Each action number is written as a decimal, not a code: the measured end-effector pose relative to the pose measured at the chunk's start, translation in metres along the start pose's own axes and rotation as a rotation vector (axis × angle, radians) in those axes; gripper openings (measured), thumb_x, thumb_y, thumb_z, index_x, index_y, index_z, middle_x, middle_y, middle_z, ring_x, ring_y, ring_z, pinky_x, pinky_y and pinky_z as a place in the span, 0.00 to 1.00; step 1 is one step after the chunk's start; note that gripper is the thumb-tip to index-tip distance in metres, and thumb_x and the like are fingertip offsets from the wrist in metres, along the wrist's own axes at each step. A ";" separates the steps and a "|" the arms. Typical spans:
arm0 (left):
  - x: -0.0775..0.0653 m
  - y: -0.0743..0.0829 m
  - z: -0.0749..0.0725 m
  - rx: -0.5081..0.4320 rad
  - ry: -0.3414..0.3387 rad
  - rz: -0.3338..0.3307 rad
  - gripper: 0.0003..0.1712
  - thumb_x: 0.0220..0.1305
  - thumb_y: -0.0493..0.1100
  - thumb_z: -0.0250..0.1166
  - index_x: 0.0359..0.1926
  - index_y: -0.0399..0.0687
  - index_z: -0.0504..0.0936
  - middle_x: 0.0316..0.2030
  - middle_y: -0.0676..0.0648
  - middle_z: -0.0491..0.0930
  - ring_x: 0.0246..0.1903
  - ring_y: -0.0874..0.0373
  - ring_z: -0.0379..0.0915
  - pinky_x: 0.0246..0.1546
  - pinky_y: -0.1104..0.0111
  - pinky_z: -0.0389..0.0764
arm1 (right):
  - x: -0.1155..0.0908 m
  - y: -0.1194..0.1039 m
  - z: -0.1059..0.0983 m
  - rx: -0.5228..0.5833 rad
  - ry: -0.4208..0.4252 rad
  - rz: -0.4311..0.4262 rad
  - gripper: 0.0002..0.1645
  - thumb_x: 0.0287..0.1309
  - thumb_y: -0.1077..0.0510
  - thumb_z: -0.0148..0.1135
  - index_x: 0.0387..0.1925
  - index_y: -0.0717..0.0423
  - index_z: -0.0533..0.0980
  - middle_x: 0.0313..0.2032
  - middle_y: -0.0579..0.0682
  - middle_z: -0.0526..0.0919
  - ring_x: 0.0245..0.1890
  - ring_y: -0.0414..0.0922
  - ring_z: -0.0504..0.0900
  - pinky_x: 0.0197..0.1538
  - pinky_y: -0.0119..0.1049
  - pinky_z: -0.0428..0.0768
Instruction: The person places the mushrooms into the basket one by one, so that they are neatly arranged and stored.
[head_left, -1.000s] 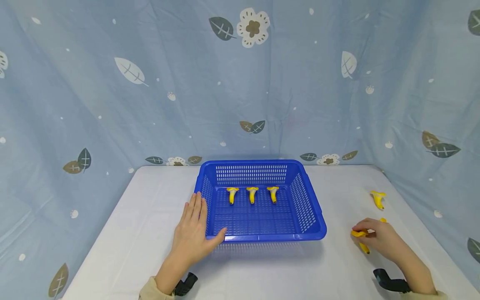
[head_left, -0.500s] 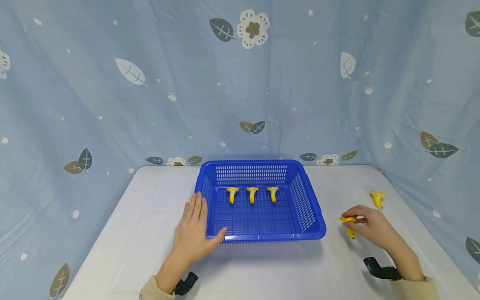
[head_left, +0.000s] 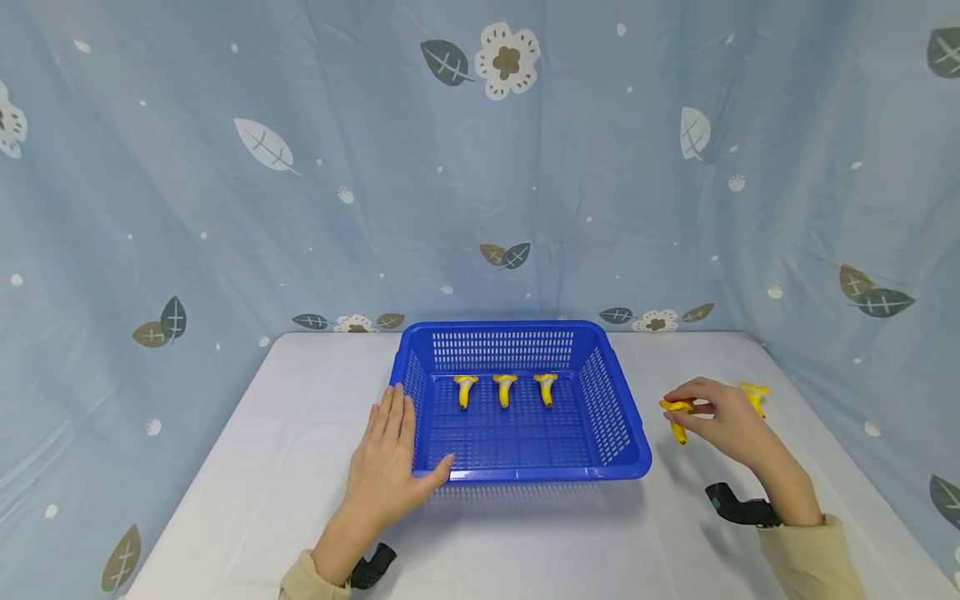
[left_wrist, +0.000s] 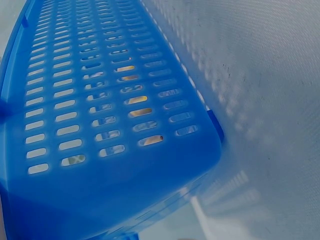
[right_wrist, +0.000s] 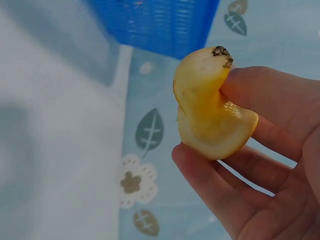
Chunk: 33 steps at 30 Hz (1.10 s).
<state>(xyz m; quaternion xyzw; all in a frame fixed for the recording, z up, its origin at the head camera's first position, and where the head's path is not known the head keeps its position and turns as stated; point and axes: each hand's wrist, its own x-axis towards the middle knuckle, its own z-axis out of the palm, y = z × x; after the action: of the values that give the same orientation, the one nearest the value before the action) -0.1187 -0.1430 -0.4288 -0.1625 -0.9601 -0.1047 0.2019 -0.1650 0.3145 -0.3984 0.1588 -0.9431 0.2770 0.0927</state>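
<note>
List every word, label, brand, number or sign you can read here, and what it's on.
None can be read.
The blue backdrop carries printed leaves and flowers, no lettering.
The blue basket, white tabletop and yellow piece in the right hand show none.
Any marking on the black wrist devices would be too small to read.

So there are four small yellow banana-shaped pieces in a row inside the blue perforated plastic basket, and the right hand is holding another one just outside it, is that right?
Not quite, the count is off: the head view shows three small yellow banana-shaped pieces in a row inside the blue perforated plastic basket, and the right hand is holding another piece just outside it.
</note>
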 end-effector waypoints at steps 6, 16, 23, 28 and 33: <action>-0.001 0.001 0.000 0.000 0.001 -0.006 0.57 0.54 0.71 0.54 0.66 0.26 0.58 0.69 0.31 0.49 0.70 0.41 0.42 0.68 0.51 0.51 | 0.015 -0.015 -0.005 0.002 -0.005 -0.008 0.11 0.51 0.60 0.68 0.39 0.56 0.82 0.37 0.50 0.82 0.38 0.48 0.80 0.40 0.44 0.83; 0.000 0.001 0.000 0.001 -0.002 -0.010 0.57 0.54 0.71 0.54 0.66 0.26 0.58 0.69 0.31 0.49 0.70 0.41 0.42 0.68 0.52 0.51 | 0.038 -0.042 -0.013 0.009 -0.006 -0.069 0.12 0.54 0.58 0.67 0.41 0.56 0.81 0.39 0.50 0.82 0.40 0.49 0.80 0.43 0.49 0.82; 0.001 0.001 0.000 0.006 -0.005 -0.013 0.58 0.53 0.71 0.55 0.66 0.25 0.58 0.69 0.31 0.50 0.70 0.40 0.43 0.68 0.51 0.51 | 0.056 -0.064 -0.012 0.024 -0.012 -0.094 0.13 0.54 0.55 0.67 0.42 0.55 0.81 0.40 0.49 0.81 0.40 0.48 0.78 0.44 0.50 0.81; 0.000 0.002 0.000 0.004 -0.004 -0.019 0.57 0.53 0.71 0.55 0.66 0.26 0.58 0.69 0.31 0.49 0.70 0.41 0.42 0.68 0.52 0.50 | 0.071 -0.078 -0.007 0.042 -0.023 -0.111 0.13 0.54 0.54 0.67 0.41 0.53 0.82 0.38 0.48 0.81 0.40 0.46 0.78 0.44 0.49 0.82; 0.000 0.002 -0.001 0.005 -0.008 -0.020 0.58 0.53 0.72 0.55 0.66 0.26 0.58 0.69 0.31 0.49 0.70 0.41 0.42 0.68 0.52 0.50 | 0.085 -0.092 -0.003 0.082 -0.039 -0.134 0.12 0.54 0.54 0.67 0.40 0.53 0.82 0.37 0.47 0.80 0.39 0.45 0.78 0.44 0.48 0.82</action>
<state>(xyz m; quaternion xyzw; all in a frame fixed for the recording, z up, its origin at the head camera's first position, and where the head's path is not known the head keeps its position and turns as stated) -0.1178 -0.1412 -0.4279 -0.1530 -0.9627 -0.1037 0.1975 -0.2112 0.2217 -0.3281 0.2309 -0.9198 0.3056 0.0859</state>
